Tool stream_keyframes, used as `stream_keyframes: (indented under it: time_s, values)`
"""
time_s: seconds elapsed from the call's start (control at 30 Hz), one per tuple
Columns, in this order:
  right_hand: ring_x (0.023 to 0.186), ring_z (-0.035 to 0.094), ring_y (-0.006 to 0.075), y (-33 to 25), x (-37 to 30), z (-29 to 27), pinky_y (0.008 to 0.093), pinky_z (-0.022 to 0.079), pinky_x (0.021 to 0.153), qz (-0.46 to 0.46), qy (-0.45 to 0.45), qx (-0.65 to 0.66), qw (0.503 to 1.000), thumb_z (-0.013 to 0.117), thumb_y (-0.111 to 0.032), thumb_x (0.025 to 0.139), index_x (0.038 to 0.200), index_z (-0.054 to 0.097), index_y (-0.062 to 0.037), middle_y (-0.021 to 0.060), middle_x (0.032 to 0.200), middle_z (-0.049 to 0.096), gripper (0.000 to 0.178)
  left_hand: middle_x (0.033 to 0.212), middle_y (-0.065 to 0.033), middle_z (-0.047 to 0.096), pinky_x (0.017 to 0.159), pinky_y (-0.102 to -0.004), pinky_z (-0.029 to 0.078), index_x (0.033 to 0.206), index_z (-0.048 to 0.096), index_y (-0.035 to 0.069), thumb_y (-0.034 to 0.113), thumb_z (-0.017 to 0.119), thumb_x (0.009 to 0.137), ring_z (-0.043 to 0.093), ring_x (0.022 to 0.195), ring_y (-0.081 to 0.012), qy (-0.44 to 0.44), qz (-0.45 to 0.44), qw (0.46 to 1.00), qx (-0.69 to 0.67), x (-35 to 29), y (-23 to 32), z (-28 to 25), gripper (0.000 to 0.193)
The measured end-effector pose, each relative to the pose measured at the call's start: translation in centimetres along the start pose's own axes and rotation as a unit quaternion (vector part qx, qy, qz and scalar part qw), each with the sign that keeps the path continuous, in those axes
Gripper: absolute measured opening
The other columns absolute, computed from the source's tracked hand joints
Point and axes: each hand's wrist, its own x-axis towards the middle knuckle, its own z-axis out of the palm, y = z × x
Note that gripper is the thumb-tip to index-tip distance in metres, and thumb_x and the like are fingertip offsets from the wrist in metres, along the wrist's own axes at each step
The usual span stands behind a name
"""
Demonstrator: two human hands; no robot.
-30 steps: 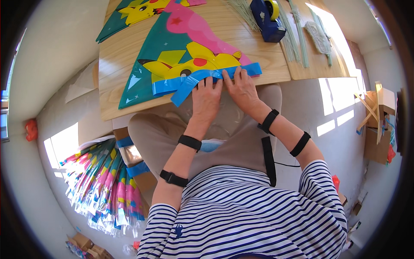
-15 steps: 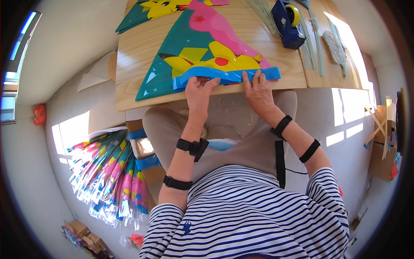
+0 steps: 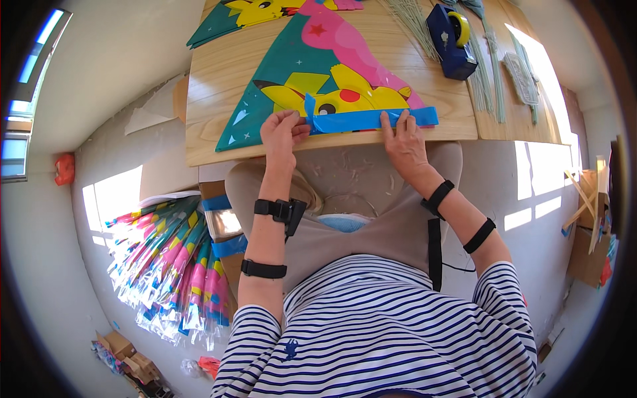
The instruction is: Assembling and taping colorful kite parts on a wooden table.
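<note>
A triangular kite sheet (image 3: 279,79) in green and pink, with a yellow cartoon figure, lies on the wooden table. Along its near edge runs a wide blue plastic strip (image 3: 361,122), whose left part is creased and has a bit standing up. My left hand (image 3: 282,134) is at that creased end, thumb and fingers pinched together on the strip; the exact grip is partly hidden. On the strip's right part rest the stretched fingertips of my right hand (image 3: 406,142), pressing it flat against the sheet.
More printed sheets (image 3: 255,14) lie at the far left of the table. A blue tape dispenser (image 3: 451,41), thin rods (image 3: 408,25) and a clear plastic tray (image 3: 521,78) are at the right. Many bagged, folded kites (image 3: 176,259) fan out at lower left beside a carton (image 3: 222,222).
My left hand has moved left along the near edge, and the strip's left end is now bunched and raised there. My right hand stays on the strip, which lies straighter.
</note>
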Motion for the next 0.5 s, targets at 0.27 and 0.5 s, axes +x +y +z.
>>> stream_keyframes:
  time_s: [0.27,0.5]
  values:
    - [0.112,0.059,0.0444,0.0,-0.1,0.1,0.0445,0.054,0.088,0.001,0.003,-0.005,1.0,0.058,-0.01,0.09,0.142,0.058,0.0009,0.045,0.127,0.059,0.053,0.089,-0.0122,0.07,0.067,-0.0347,0.064,0.111,0.064,-0.002,0.033,0.058,0.105,0.072,0.077,-0.0213,0.017,-0.013,0.993,0.119,0.9,2.0,-0.4,0.036]
    - [0.112,0.06,0.0436,0.0,-0.1,0.1,0.0433,0.054,0.086,0.002,0.018,-0.003,1.0,0.059,-0.009,0.089,0.142,0.058,0.0008,0.0442,0.126,0.059,0.053,0.085,-0.0085,0.068,0.06,-0.0303,0.061,0.113,0.065,-0.005,0.013,0.079,0.089,0.07,0.072,-0.0204,-0.019,0.004,0.987,0.161,0.0,3.7,-1.5,0.033]
